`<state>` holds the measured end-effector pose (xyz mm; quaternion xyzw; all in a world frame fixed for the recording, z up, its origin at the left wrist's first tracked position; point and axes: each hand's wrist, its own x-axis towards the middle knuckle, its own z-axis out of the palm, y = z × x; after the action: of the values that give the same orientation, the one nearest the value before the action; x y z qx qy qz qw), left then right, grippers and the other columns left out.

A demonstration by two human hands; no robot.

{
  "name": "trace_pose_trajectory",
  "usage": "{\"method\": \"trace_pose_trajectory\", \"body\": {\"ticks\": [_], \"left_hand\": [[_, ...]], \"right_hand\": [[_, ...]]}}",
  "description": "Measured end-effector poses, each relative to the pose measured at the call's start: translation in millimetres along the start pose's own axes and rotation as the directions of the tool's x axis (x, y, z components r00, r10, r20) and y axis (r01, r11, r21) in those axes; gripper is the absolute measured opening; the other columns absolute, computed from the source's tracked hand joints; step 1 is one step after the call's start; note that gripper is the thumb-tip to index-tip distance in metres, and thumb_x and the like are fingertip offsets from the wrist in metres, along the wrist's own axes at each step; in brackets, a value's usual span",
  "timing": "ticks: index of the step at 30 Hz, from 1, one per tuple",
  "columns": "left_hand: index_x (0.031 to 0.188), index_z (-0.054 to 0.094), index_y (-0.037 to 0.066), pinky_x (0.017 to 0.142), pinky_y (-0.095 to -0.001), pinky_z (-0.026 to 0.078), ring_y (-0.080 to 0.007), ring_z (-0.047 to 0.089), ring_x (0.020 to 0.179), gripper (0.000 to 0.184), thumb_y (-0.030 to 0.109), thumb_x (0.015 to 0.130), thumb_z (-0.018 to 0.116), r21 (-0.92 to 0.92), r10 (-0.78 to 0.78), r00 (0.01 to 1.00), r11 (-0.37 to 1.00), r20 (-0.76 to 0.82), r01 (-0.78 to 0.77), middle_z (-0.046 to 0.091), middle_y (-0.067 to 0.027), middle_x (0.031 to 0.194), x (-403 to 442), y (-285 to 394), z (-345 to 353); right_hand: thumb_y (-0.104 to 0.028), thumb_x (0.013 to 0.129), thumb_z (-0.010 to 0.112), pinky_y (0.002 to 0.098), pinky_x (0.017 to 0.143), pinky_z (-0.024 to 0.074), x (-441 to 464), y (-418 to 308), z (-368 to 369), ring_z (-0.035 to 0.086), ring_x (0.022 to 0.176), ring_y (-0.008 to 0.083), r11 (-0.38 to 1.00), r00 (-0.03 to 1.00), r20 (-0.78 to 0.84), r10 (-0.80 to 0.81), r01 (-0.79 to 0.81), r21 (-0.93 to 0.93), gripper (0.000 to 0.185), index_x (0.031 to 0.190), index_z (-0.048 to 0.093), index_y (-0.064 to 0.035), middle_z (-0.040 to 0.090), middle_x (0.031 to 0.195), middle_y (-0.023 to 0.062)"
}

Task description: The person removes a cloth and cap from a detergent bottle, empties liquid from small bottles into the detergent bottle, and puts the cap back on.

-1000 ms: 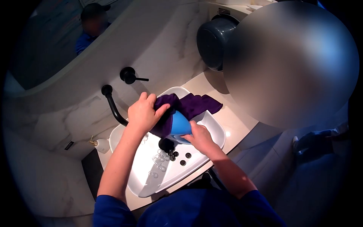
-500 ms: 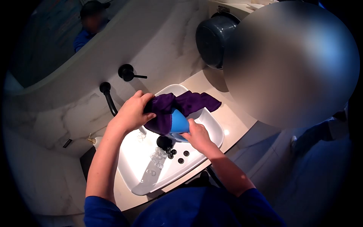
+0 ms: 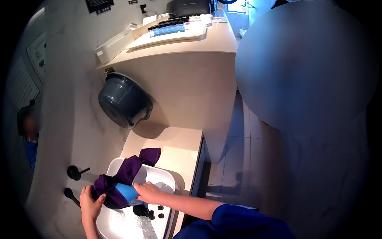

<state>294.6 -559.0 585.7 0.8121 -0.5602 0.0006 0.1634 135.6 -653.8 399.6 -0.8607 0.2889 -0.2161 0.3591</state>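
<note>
My left hand (image 3: pixel 90 202) grips a purple cloth (image 3: pixel 126 170) that is wrapped against a blue item (image 3: pixel 126 192), which looks like a cup or bowl. The fingers of my right hand (image 3: pixel 148 192) are closed on the near edge of that blue item. Both hands are over a white sink basin (image 3: pixel 104 224). One end of the cloth hangs over the basin's far rim onto the counter. Below the hands, several small black round pieces (image 3: pixel 160 216) and clear rings (image 3: pixel 145 225) lie in the basin, near a black drain piece (image 3: pixel 139 210).
A black faucet (image 3: pixel 71 196) and handle (image 3: pixel 75 172) are on the wall at left. A dark basin (image 3: pixel 124 100) hangs beyond the sink. Higher up, a counter (image 3: pixel 217 42) bears a white tray (image 3: pixel 175 38) with blue and black items. A mirror at left reflects a person.
The view has swung up and to the right, so the sink sits lower left and the upper counter shows. Both hands keep hold of the cloth and the blue item.
</note>
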Motion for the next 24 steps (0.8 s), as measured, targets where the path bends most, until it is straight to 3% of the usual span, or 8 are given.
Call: {"method": "trace_pose_trajectory", "body": {"ticks": [4,8,13,15,19,24], "left_hand": [[0.099,0.060,-0.005,0.075,-0.0371,0.048,-0.0331,0.059,0.082,0.046,0.005,0.058,0.078,-0.095,0.013,1.000,0.995,0.022,-0.011,0.057,-0.0165,0.088,2,-6,0],[0.097,0.060,-0.006,0.073,-0.0368,0.048,-0.0319,0.060,0.078,0.046,0.003,0.056,0.079,-0.045,-0.001,1.000,0.999,0.012,0.002,0.056,-0.0161,0.086,0,6,-5],[0.094,0.060,-0.005,0.071,-0.0388,0.048,-0.0342,0.060,0.078,0.043,0.014,0.062,0.079,0.008,-0.020,0.999,1.000,-0.038,0.020,0.058,-0.0182,0.087,-4,1,2],[0.092,0.058,-0.004,0.070,-0.0420,0.048,-0.0378,0.059,0.079,0.042,0.023,0.066,0.077,0.162,-0.066,0.994,0.984,-0.085,0.079,0.060,-0.0207,0.088,-4,0,7],[0.090,0.055,-0.002,0.072,-0.0433,0.047,-0.0388,0.059,0.083,0.042,0.030,0.071,0.074,0.231,-0.176,0.984,0.956,-0.036,0.179,0.060,-0.0214,0.088,0,6,6],[0.104,0.059,0.001,0.075,-0.0407,0.047,-0.0356,0.059,0.086,0.042,0.025,0.072,0.073,0.153,-0.036,0.997,0.987,-0.063,0.046,0.058,-0.0170,0.094,-7,7,5]], "right_hand": [[-0.018,0.075,0.069,0.0405,0.082,0.0400,-1,1,-1,0.062,0.086,0.0329,1.000,1.000,0.030,0.003,-0.004,0.026,0.041,0.103,0.043,-0.0020,0.064,0.085,0.0172],[-0.019,0.076,0.069,0.0396,0.079,0.0397,-1,-1,-4,0.062,0.086,0.0317,1.000,0.997,0.069,0.023,-0.023,0.005,0.044,0.107,0.042,-0.0025,0.064,0.086,0.0164],[-0.018,0.076,0.069,0.0402,0.080,0.0401,0,-1,0,0.062,0.086,0.0316,1.000,0.997,0.075,0.015,-0.015,-0.006,0.044,0.107,0.042,-0.0021,0.064,0.086,0.0165],[-0.017,0.077,0.068,0.0410,0.082,0.0403,-3,-3,-2,0.062,0.088,0.0314,0.999,0.998,0.054,0.038,-0.038,-0.012,0.041,0.105,0.043,-0.0020,0.063,0.087,0.0171],[-0.016,0.077,0.067,0.0416,0.083,0.0403,-3,-2,-2,0.062,0.089,0.0314,1.000,0.998,0.049,0.025,-0.025,-0.009,0.038,0.103,0.044,-0.0021,0.063,0.089,0.0176],[-0.015,0.077,0.067,0.0417,0.082,0.0396,-4,-6,-6,0.062,0.091,0.0317,0.998,0.997,0.051,0.062,-0.063,0.027,0.038,0.102,0.043,-0.0023,0.063,0.091,0.0171]]}}
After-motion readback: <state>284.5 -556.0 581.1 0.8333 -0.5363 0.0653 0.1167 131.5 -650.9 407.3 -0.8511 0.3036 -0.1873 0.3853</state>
